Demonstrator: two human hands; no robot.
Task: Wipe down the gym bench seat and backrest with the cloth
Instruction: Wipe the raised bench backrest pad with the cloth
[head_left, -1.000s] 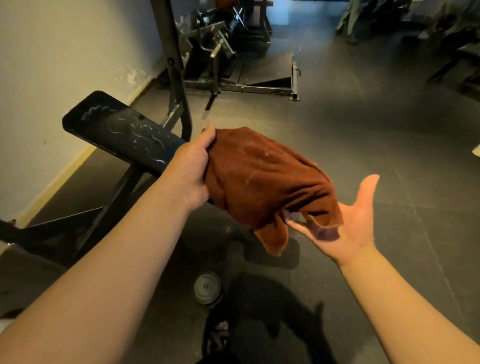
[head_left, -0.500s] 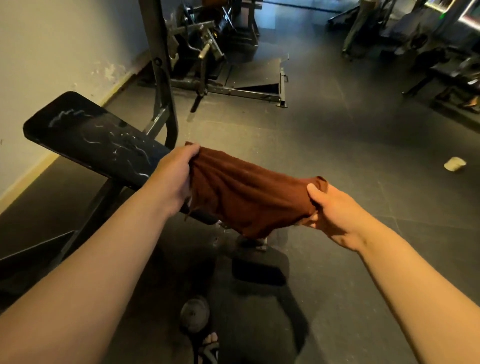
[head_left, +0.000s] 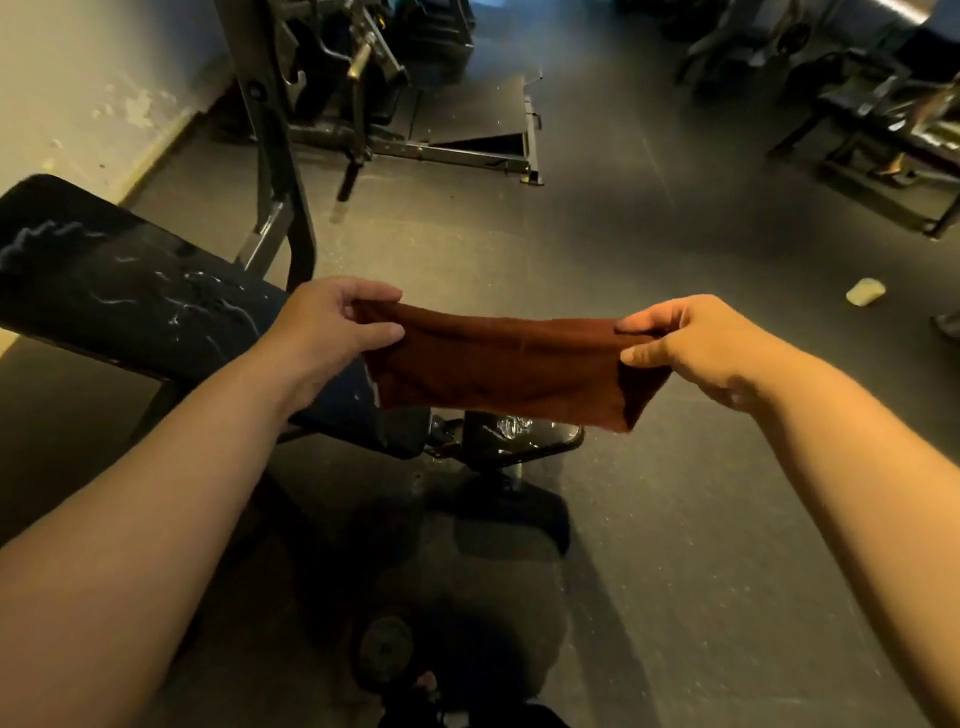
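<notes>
A rust-brown cloth (head_left: 498, 364) is stretched flat between my two hands in mid-air. My left hand (head_left: 327, 332) pinches its left edge and my right hand (head_left: 691, 348) pinches its right edge. Below and to the left slopes the black backrest (head_left: 119, 306) of the gym bench, streaked with white marks. The small black seat (head_left: 519, 439) shows just under the cloth, partly hidden by it. The cloth hangs above the bench without touching it.
The bench's metal upright (head_left: 275, 156) rises behind the backrest. Another machine with a footplate (head_left: 467, 119) stands further back, and more equipment (head_left: 883, 119) sits at the far right. A weight plate (head_left: 384, 649) lies on the floor near my foot. A pale scrap (head_left: 865, 291) lies on the floor.
My right hand went from open under the bunched cloth to pinching its edge. Both hands have pulled apart, spreading the cloth out taut.
</notes>
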